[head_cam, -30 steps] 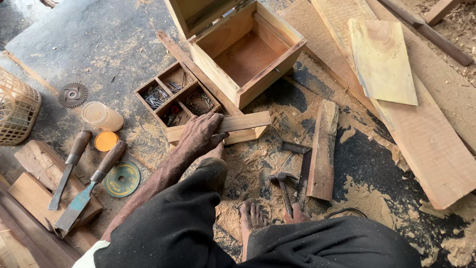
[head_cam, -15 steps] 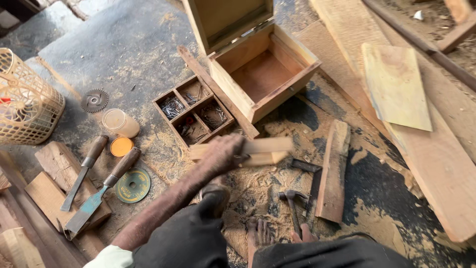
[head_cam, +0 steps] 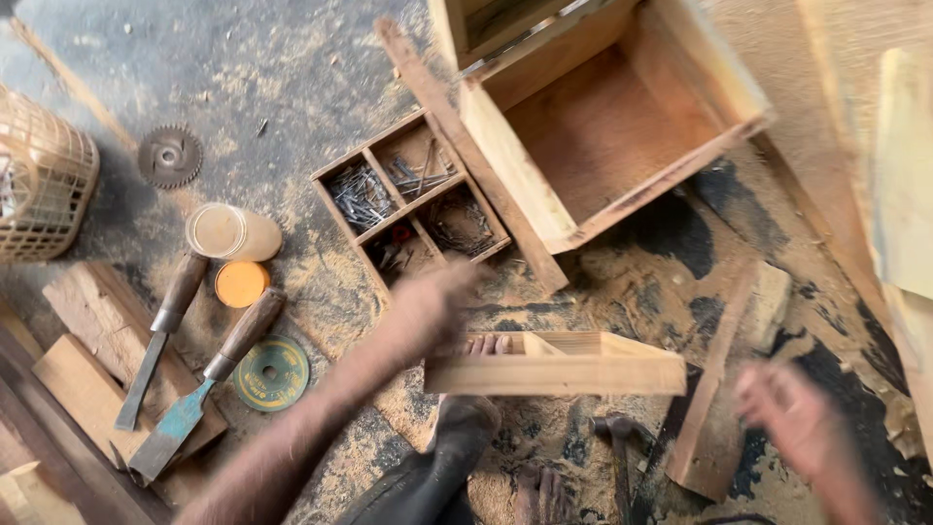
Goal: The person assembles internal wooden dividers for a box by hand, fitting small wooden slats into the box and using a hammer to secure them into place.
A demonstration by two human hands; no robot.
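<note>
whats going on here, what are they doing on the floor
A person sits on a sawdust-covered floor doing woodwork. The left hand, blurred, is by a small wooden frame piece next to a divided tray of nails; its grip isn't clear. The right hand looks free near a wood strip. An open wooden box sits beyond, two chisels left.

Scattered over the sawdust-strewn floor (head_cam: pixel 243 78): open wooden box (head_cam: pixel 603 126) at 1 o'clock, divided nail tray (head_cam: pixel 408 209) near centre, saw blade (head_cam: pixel 169 156) and wicker basket (head_cam: pixel 44 180) at 10 o'clock, two chisels (head_cam: pixel 209 374) and green disc (head_cam: pixel 271 373) at 8 o'clock.
</note>
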